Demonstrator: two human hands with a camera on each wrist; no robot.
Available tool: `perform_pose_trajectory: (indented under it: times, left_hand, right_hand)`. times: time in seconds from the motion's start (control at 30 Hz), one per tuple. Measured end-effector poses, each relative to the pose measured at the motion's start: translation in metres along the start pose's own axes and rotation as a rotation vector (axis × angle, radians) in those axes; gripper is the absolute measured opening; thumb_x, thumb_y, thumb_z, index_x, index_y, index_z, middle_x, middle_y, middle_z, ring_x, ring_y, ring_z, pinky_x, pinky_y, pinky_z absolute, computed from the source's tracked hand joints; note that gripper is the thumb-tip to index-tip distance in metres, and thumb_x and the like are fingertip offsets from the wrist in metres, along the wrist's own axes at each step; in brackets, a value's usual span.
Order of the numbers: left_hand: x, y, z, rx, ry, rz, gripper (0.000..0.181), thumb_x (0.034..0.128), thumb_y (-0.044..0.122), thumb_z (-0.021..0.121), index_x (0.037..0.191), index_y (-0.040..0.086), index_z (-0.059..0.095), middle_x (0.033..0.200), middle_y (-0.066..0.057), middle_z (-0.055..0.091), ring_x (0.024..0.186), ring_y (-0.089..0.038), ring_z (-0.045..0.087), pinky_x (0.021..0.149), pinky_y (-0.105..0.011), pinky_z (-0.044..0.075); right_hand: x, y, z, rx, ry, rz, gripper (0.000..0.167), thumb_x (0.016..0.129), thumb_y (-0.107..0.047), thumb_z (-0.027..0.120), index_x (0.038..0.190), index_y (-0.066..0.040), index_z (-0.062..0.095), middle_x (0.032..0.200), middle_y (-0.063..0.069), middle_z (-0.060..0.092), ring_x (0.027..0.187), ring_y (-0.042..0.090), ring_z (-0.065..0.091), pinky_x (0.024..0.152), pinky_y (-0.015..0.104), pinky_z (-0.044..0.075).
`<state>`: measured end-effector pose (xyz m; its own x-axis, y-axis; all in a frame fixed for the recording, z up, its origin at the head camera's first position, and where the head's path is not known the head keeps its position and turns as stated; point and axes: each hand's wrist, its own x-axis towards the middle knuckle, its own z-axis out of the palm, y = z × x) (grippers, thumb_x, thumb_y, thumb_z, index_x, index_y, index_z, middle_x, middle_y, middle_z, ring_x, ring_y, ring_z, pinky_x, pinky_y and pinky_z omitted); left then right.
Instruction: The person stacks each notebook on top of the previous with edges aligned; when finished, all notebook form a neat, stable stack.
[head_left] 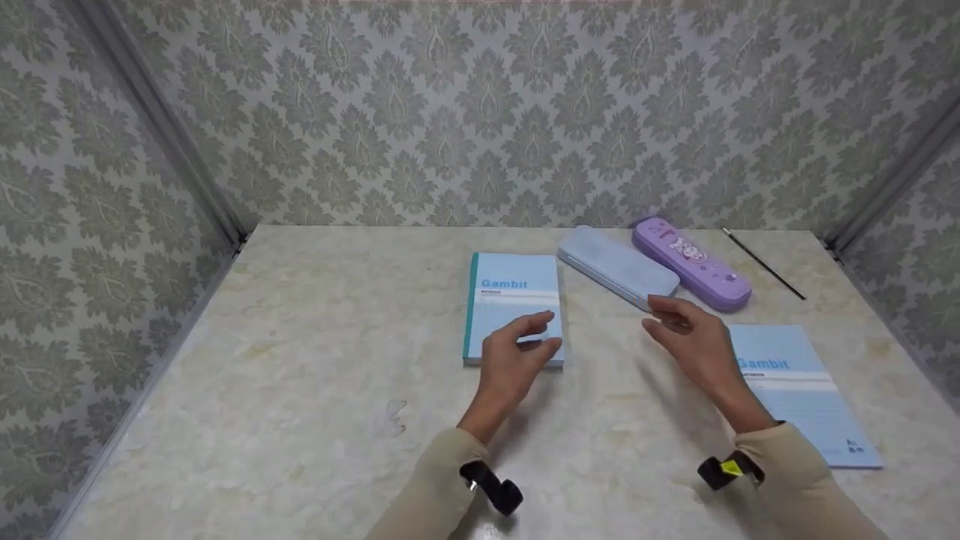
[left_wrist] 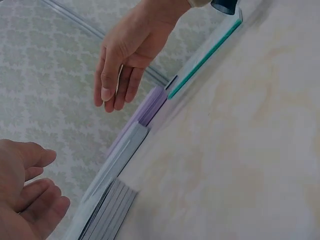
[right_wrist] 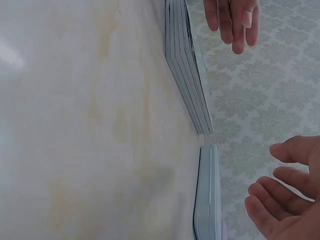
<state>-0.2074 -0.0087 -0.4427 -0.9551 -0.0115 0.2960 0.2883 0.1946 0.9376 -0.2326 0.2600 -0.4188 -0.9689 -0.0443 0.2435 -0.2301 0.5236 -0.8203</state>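
Note:
My left hand [head_left: 517, 360] hovers over the near end of a stack of light-blue notebooks [head_left: 517, 268] marked "Gambit", its thumb and fingers apart with nothing between them. Several notebooks [right_wrist: 184, 65] show their edges in the right wrist view. To the right, my right hand [head_left: 690, 341] is held above the table, loosely bent and holding nothing. It is near the close end of a pale-blue pencil case [head_left: 615, 262]. A single "Gambit" notebook [head_left: 799, 397] lies on the table beneath the right forearm, which partly hides it.
Beside the pale-blue case lies a purple pencil case [head_left: 694, 262] with a cartoon picture. A thin black pencil or stick [head_left: 763, 262] rests farther right. Patterned panels [head_left: 450, 112] enclose the marbled table [head_left: 300, 375] at the back and sides.

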Motion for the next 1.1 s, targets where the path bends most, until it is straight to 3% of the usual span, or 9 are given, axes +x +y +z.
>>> perform_pose_trajectory:
  times: [0.2,0.37,0.43,0.5,0.6,0.7,0.8,0.93,1.1]
  left_hand:
    - [-0.002,0.003,0.034,-0.097,-0.076,-0.034,0.036,0.0946,0.004,0.08,0.13,0.004,0.074,0.128,-0.008,0.074,0.12,-0.031,0.069,0.094,-0.025,0.057]
    - [-0.006,0.001,0.059,-0.164,-0.119,-0.081,0.035,0.0942,0.003,0.08,0.128,0.004,0.075,0.128,-0.01,0.073,0.12,-0.031,0.069,0.092,-0.023,0.057]
    - [-0.007,0.001,0.07,-0.181,-0.136,-0.102,0.035,0.0938,0.003,0.08,0.128,0.002,0.075,0.128,-0.011,0.073,0.12,-0.031,0.069,0.091,-0.023,0.057]
    - [-0.008,0.0,0.079,-0.186,-0.153,-0.122,0.035,0.0938,0.003,0.08,0.129,0.001,0.074,0.128,-0.011,0.073,0.119,-0.029,0.069,0.09,-0.022,0.057]
    - [-0.009,0.0,0.093,-0.19,-0.169,-0.176,0.036,0.0932,0.005,0.081,0.128,0.003,0.075,0.126,-0.008,0.074,0.116,-0.022,0.071,0.088,-0.021,0.057]
    - [-0.011,0.002,0.106,-0.184,-0.182,-0.218,0.035,0.093,0.006,0.082,0.127,0.006,0.076,0.124,-0.005,0.075,0.112,-0.016,0.071,0.087,-0.02,0.056]
    - [-0.014,0.006,0.118,-0.186,-0.189,-0.249,0.034,0.0925,0.006,0.083,0.126,0.009,0.077,0.121,-0.001,0.075,0.107,-0.01,0.071,0.086,-0.019,0.056]
    - [-0.018,0.01,0.133,-0.198,-0.197,-0.275,0.033,0.0922,0.007,0.083,0.125,0.011,0.078,0.116,0.003,0.075,0.1,-0.004,0.069,0.084,-0.018,0.056]
    - [-0.022,0.011,0.149,-0.19,-0.197,-0.284,0.031,0.091,0.009,0.085,0.122,0.012,0.079,0.11,0.007,0.076,0.094,0.001,0.066,0.083,-0.018,0.055]
  right_hand:
    - [-0.01,0.016,-0.037,-0.063,0.009,0.052,0.05,0.104,-0.028,0.073,0.142,0.001,0.064,0.141,0.02,0.065,0.126,0.032,0.063,0.088,0.006,0.047]
    - [-0.018,0.035,-0.065,-0.117,0.019,0.084,0.053,0.104,-0.034,0.071,0.144,0.0,0.063,0.141,0.022,0.064,0.115,0.002,0.062,0.086,0.005,0.047]
    - [-0.021,0.043,-0.076,-0.161,0.034,0.099,0.054,0.104,-0.035,0.071,0.144,-0.001,0.063,0.141,0.022,0.064,0.112,-0.002,0.06,0.086,0.005,0.045]
    - [-0.024,0.05,-0.086,-0.212,0.047,0.128,0.055,0.105,-0.037,0.07,0.145,-0.001,0.062,0.141,0.022,0.064,0.115,0.005,0.063,0.086,0.005,0.045]
    - [-0.027,0.062,-0.1,-0.289,0.067,0.179,0.057,0.105,-0.039,0.068,0.147,-0.001,0.06,0.143,0.022,0.063,0.124,0.027,0.063,0.085,0.009,0.044]
    - [-0.031,0.074,-0.113,-0.325,0.073,0.238,0.059,0.107,-0.038,0.066,0.15,0.001,0.056,0.145,0.026,0.06,0.13,0.041,0.059,0.089,0.022,0.048]
    - [-0.034,0.086,-0.125,-0.349,0.08,0.291,0.059,0.108,-0.033,0.063,0.152,0.005,0.052,0.147,0.031,0.056,0.133,0.048,0.055,0.099,0.042,0.051]
    - [-0.038,0.1,-0.138,-0.369,0.095,0.358,0.058,0.109,-0.025,0.061,0.152,0.011,0.047,0.15,0.038,0.048,0.137,0.056,0.047,0.106,0.066,0.043]
    - [-0.045,0.113,-0.15,-0.397,0.113,0.428,0.058,0.109,-0.022,0.058,0.152,0.013,0.043,0.15,0.042,0.043,0.137,0.06,0.043,0.105,0.068,0.042]
